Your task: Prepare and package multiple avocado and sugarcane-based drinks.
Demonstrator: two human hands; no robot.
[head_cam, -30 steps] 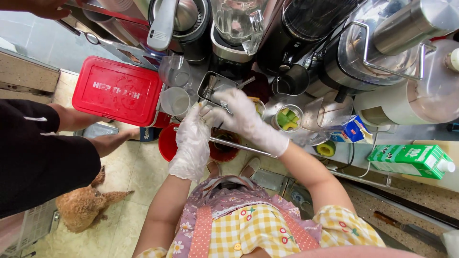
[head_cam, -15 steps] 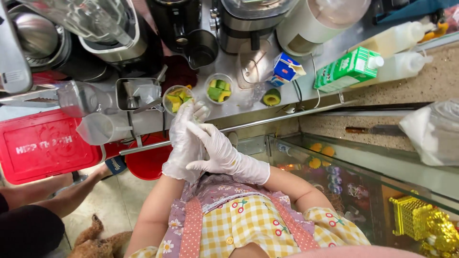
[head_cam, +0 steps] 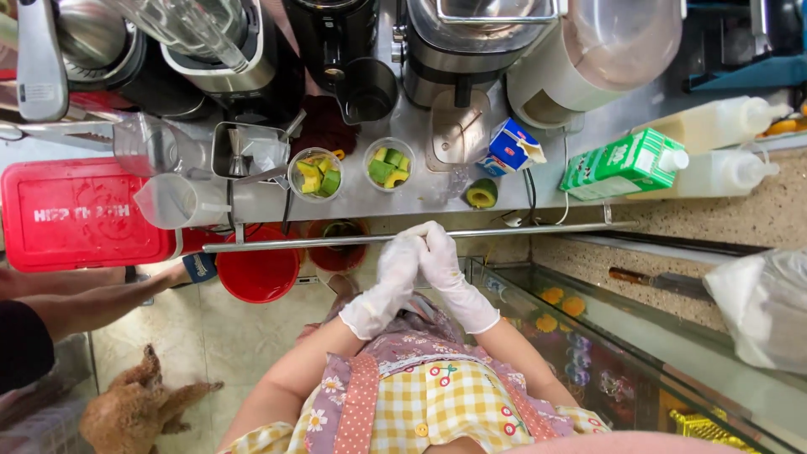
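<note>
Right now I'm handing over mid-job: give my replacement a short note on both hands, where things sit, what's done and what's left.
Left hand and right hand: both in thin white gloves, pressed together in front of the metal rail, holding nothing.
On the steel counter: two clear cups of cut avocado, left cup and right cup; half an avocado; small blue carton; green milk carton lying on its side; empty clear pitcher.
Done: fruit cut and portioned into the cups.
Left: the cups hold only fruit so far; nothing poured in.

White gloves (head_cam: 420, 269), yellow-checked apron (head_cam: 437, 403)
</note>
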